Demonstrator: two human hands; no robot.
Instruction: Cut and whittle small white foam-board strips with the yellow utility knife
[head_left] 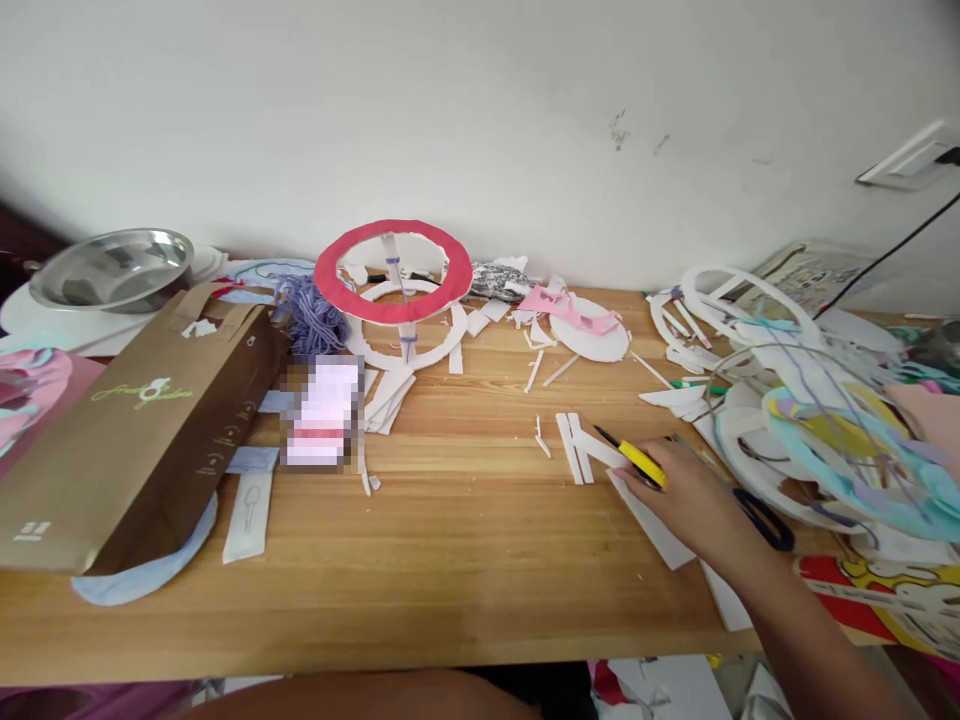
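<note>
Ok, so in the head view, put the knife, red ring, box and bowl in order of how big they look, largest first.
1. Box
2. Bowl and red ring: they look about alike in extent, so I won't rank them.
3. Knife, partly covered by the right hand

A plain off-white wall [480, 120] filled twelve o'clock, softly and evenly lit; dark smudges [618, 130] (small scuffs, by their look) marked it at one; a white wall plate [904, 165] sat at two, a black cord [892, 255] hanging below; the wood-grained table [450, 570] stretched beneath, its front edge at six.
</note>
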